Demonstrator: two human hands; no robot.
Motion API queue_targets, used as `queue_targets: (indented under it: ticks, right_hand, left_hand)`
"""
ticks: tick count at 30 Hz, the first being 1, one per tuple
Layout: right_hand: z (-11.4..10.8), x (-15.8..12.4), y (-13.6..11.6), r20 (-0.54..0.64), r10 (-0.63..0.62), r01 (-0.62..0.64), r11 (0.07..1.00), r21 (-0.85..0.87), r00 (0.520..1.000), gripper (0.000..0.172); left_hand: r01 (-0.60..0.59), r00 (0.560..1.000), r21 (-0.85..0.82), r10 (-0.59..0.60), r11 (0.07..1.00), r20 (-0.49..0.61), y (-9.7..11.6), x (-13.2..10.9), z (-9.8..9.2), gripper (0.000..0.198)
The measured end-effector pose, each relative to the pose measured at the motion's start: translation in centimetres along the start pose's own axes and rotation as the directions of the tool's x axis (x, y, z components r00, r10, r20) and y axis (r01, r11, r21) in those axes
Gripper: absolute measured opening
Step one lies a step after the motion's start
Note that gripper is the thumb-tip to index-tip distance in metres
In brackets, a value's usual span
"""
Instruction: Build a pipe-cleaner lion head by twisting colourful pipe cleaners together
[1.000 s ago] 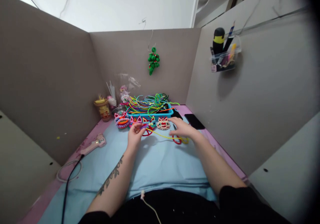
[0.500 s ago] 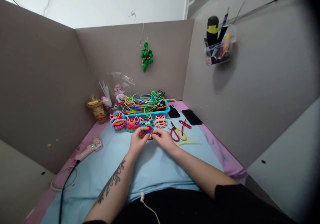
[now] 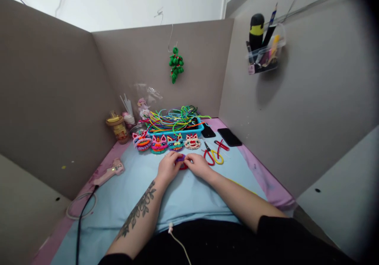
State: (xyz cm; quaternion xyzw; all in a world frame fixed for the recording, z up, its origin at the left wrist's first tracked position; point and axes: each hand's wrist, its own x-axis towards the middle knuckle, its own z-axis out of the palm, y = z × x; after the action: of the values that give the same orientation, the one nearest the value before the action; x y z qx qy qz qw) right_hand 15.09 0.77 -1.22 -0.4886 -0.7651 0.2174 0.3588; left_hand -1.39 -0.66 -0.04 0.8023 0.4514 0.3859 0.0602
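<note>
A small purple and red pipe-cleaner piece (image 3: pixel 181 159) is between my two hands, over the blue cloth. My left hand (image 3: pixel 170 166) is closed around its left side, hiding much of it. From the right, the thumb and fingers of my right hand (image 3: pixel 197 164) pinch at its edge. A yellow pipe cleaner (image 3: pixel 246 187) shows along my right forearm; whether it reaches the hand is hidden. Just beyond the hands stand several colourful pipe-cleaner animal heads (image 3: pixel 159 144) in a row. To the right lie red-and-yellow-handled scissors (image 3: pixel 213 156).
Behind the heads sits a blue basket (image 3: pixel 177 132) heaped with pipe cleaners. Red-handled cutters (image 3: pixel 222 145) and a phone (image 3: pixel 229 137) lie at right. On the left are a pink glue gun (image 3: pixel 110 172) with a black cord and a drink cup (image 3: pixel 117 128). Grey partitions (image 3: pixel 162 59) enclose the table.
My hands have lowered slightly with the purple and red piece, my left hand now covering more of it. The yellow pipe cleaner has shifted from near the scissors to beside my right forearm.
</note>
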Motion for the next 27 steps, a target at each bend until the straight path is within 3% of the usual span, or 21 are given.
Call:
queue_targets:
  ticks: [8,15,27]
  right_hand:
    - [0.17,-0.17,-0.05,0.005,-0.032,0.032,0.997,-0.069,0.999,0.015]
    - [0.69,0.04,0.55,0.02,0.008,-0.008,0.999,0.038,1.0,0.015]
    - [0.51,0.17,0.71,0.016,0.049,-0.05,0.996,0.077,0.999,0.012]
  left_hand:
    - [0.028,0.999,0.014,-0.028,1.0,0.018,0.04,-0.01,0.3,0.013]
    - [0.031,0.999,0.054,-0.033,0.998,0.038,0.04,-0.1,0.26,0.011]
    - [0.064,0.997,0.024,-0.065,0.998,0.05,-0.08,0.0,0.26,0.008]
